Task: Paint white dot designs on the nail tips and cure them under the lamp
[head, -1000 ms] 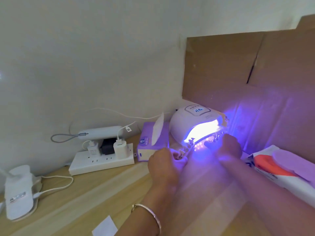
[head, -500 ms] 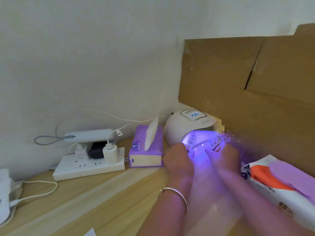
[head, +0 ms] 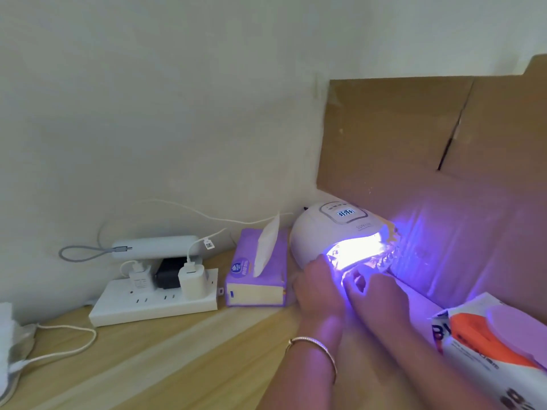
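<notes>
Nearest me, by the front edge of the tabletop (head: 148, 365), a thin bracelet (head: 313, 347) circled the left wrist, and a pack of wet wipes (head: 488, 350) lay at the right edge. Further in, the left hand (head: 321, 291) and right hand (head: 377, 294) sat side by side, almost touching, with their fingers pushed up to the mouth of the lamp (head: 325, 232). The glare washed out the fingertips, so I could not tell how far either hand was closed or whether it gripped anything. A row of nail tips (head: 384, 260) showed just inside the right end of the opening, in the full light. The lamp stood in the far right corner against a sheet of cardboard (head: 414, 137), lit, its display on. A tissue box (head: 257, 279) sat just left of it, and a power strip (head: 154, 303) ran along the far edge.

I judged the painting finished for this batch and curing just under way; what remained was to wait out the timer and take the tips out. Whether the dots were on, I could not see.

A second before, the hands had held the row out in front of the mouth; now both were closer in and the tips were under the light.
</notes>
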Available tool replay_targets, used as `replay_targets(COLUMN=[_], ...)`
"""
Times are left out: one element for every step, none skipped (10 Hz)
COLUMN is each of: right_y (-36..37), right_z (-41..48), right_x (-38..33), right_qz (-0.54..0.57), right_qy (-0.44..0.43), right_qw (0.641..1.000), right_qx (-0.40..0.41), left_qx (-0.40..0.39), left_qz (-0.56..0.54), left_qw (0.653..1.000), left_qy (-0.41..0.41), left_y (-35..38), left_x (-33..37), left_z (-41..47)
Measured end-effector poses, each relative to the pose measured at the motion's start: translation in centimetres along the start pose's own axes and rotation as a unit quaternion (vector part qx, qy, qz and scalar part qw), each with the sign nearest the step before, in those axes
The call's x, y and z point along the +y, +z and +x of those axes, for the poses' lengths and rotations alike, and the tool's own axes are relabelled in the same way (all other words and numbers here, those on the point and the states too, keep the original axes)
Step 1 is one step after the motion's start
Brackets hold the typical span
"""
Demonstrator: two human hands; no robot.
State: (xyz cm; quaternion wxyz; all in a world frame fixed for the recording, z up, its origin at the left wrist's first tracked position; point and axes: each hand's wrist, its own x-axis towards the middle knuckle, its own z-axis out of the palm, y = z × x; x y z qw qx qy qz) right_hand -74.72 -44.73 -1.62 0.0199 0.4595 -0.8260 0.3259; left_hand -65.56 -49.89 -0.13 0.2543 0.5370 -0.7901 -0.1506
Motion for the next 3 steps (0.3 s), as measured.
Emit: replay_targets(right_y=[-0.6, -2.4, -6.8], right_z=[-0.3, -0.7, -1.8], right_x=[-0.2, -1.1, -4.1], right_qz=[0.056, 0.153, 0.310], right_qy=[0.049, 0.077, 0.009], right_qw=[0.997, 0.984, 0.944], right_qx=[0.005, 0.054, 0.111], left_qx=[-0.039, -0.102, -0.178], left_qz=[0.000, 0.024, 0.006], left_qw=[0.998, 0.990, 0.970], left_qy=[0.042, 0.096, 0.167], left_y=[-0.8, -3.0, -5.5], left_x=[-0.2, 0.0, -0.6], left_z=[-0.9, -1.6, -4.0])
